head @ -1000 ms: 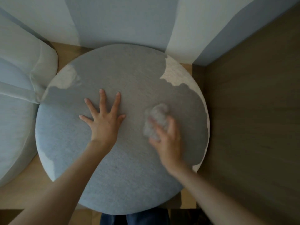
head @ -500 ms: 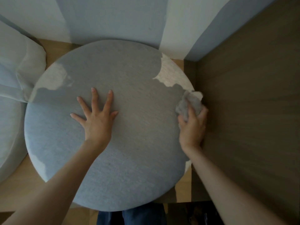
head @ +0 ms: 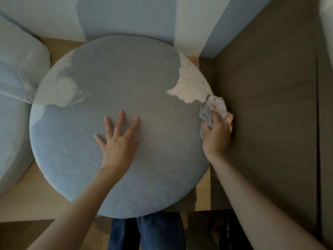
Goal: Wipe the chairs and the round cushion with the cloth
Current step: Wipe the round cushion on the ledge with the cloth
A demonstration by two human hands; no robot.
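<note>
I read the left hand (head: 119, 143) as flat and open: palm down on the round cushion (head: 126, 78), fingers (head: 120, 120) straight and spread, holding nothing. It rests on the grey fabric near the cushion's middle, and the cushion's surface extends on every side of it.

I read the right hand (head: 217, 136) as curled round the cloth (head: 215, 105). The cloth is a crumpled pale wad. Most of it bulges out beyond the fingertips, and one finger lies over it. Hand and cloth sit at the cushion's right rim, with the cloth touching the edge. Nearly all of the cushion lies on the thumb side of this hand. On the hand's other side stands a brown wood-grain panel (head: 270, 123), just beside the knuckles; I cannot tell whether they touch it.

The two hands are well apart, with bare cushion between them. Sunlit patches fall on the cushion ahead of the cloth, and ahead and outward of the left hand. Past the cushion's rim, outward of the left hand, a pale padded seat (head: 12, 109) lies just beside the cushion. Between the two forearms, blue trouser legs (head: 146, 231) show at the cushion's near edge.
</note>
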